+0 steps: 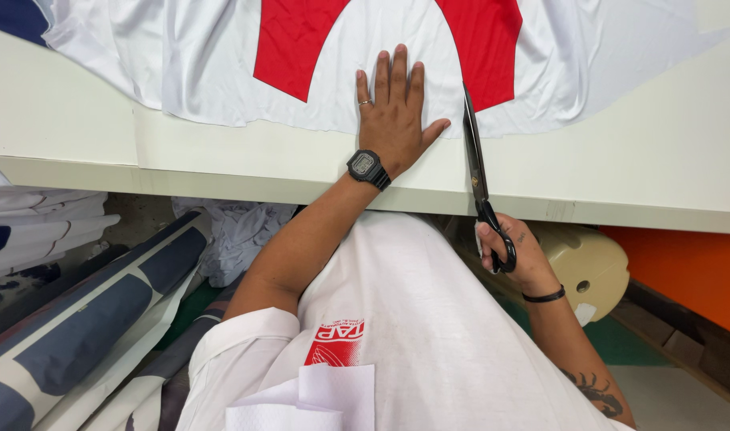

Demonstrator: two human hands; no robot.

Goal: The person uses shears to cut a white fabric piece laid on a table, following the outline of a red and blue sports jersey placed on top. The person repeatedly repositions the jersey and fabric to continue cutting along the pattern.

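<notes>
White fabric (pixel 333 88) under flat, spread left hand (pixel 393 120); right hand (pixel 518 254) fingers grip black scissors (pixel 477 172).

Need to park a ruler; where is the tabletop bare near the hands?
Bare table lies right of the scissors, below the fabric's edge, and left of the left hand along the front edge. Between that hand and the right hand it is tight.

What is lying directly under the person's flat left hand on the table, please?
The left hand presses flat on white fabric printed with a red curved shape, spread over the cream table. The table surface beneath the fabric there is covered, so it cannot be seen.
</notes>
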